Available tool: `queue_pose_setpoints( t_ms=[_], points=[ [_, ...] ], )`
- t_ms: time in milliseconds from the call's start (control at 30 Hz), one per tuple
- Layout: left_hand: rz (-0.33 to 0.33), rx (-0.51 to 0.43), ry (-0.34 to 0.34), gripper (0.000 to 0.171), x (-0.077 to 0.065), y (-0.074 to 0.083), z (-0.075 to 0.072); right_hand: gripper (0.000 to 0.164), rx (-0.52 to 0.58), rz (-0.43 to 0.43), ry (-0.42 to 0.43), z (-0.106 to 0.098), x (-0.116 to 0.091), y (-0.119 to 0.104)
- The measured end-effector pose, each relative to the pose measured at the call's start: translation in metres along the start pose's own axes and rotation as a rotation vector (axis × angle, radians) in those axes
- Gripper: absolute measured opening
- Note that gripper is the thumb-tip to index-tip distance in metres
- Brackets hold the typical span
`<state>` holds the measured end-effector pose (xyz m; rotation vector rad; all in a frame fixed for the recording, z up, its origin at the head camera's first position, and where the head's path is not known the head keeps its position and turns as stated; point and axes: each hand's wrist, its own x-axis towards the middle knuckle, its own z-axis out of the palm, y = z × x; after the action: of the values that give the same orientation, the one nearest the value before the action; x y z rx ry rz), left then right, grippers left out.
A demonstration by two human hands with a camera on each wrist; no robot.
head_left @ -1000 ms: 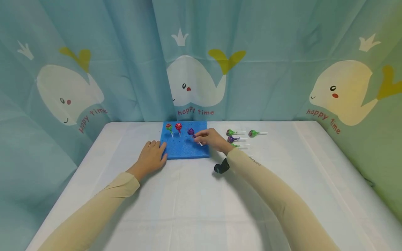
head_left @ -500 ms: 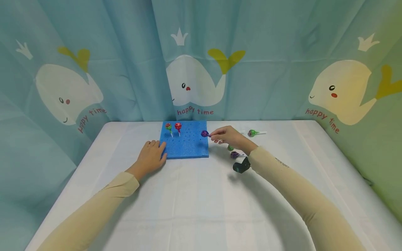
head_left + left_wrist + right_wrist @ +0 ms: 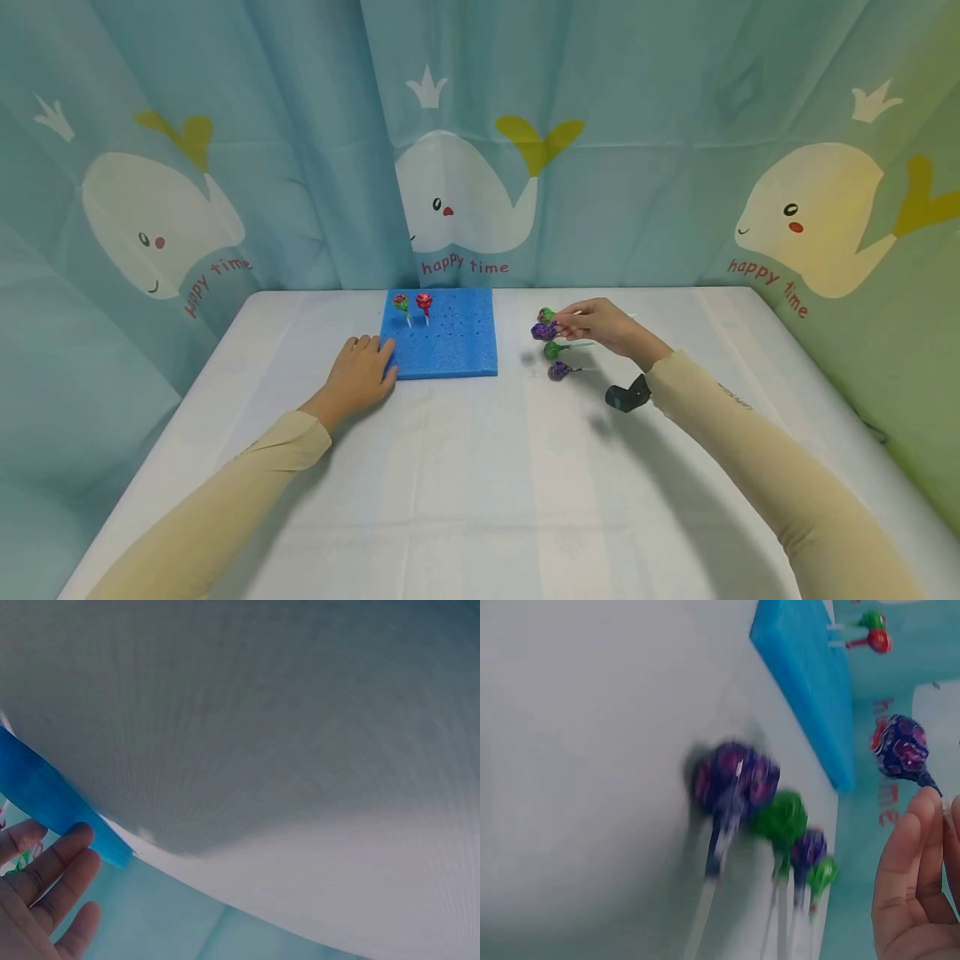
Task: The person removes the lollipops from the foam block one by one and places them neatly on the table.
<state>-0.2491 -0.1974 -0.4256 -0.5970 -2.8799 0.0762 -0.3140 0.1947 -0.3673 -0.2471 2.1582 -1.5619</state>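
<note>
My right hand (image 3: 609,325) pinches a purple lollipop (image 3: 901,748) by its stick, just under the wrapped candy. It hovers over a column of lollipops lying on the table: a near purple one (image 3: 559,370), a green one (image 3: 555,349) and others partly hidden by the hand. At the left edge of a blue foam board (image 3: 450,354) rests my left hand (image 3: 358,373), its fingers (image 3: 73,883) loosely extended and touching the board. A green-and-red lollipop (image 3: 401,303) and a red lollipop (image 3: 424,303) stand upright in the board, towards its back left.
Small holes dot the board's top. A white cloth covers the table (image 3: 465,483). Behind and at the sides hangs a blue-green curtain (image 3: 630,192) with printed whales. A dark wrist-worn device (image 3: 627,394) hangs below the right wrist.
My right hand has carried the purple lollipop off to the right, from over the board to above the lollipops lying on the table. The left hand stays at the board's edge.
</note>
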Motion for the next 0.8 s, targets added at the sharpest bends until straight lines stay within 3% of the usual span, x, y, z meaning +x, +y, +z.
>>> queue_pose_setpoints(
  t_ms=[433,800],
  points=[
    [0.011,0.009,0.046,0.036,0.0,-0.002,0.004,0.043,0.05,-0.015,0.046,-0.044,-0.021,0.023],
    [0.005,0.007,0.036,0.035,-0.001,0.0,0.001,0.045,0.086,0.052,0.15,-0.067,-0.027,0.042]
  ],
)
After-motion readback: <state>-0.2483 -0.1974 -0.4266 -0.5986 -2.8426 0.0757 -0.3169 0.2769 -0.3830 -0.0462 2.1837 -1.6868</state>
